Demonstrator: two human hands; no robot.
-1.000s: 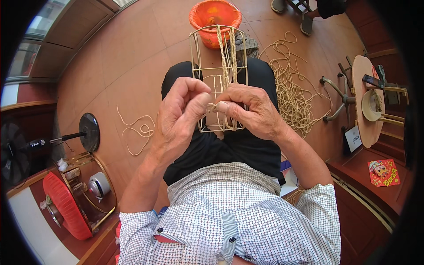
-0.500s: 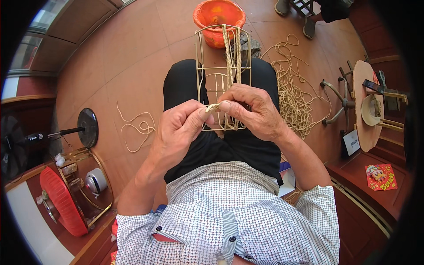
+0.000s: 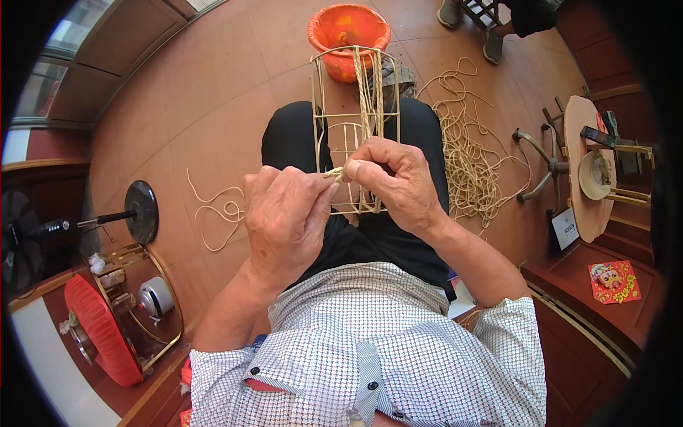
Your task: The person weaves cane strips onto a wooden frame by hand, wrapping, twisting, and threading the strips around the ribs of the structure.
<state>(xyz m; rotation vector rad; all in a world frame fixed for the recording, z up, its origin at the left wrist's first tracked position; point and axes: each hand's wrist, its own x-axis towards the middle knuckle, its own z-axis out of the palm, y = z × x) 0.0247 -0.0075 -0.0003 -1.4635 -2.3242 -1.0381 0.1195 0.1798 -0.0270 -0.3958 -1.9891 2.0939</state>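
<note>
I have a short twisted piece of tan cord pinched between my hands, in front of a pale rectangular frame resting across my black-trousered thighs. My left hand, back upward, is closed on the cord's left part, thumb and forefinger together. My right hand pinches the same cord just to the right, thumb on top. Twisted cord lengths run lengthwise along the frame; its near part is partly hidden by my hands.
Beyond the frame stands an orange bucket; loose cord heaps on the floor at right. A standing fan and red-topped appliance are left. A round board leans right. Another person's foot is at upper right.
My left hand has come down and turned back-upward, its fingers closing on the cord. My right hand keeps its pinch, shifted only slightly.
</note>
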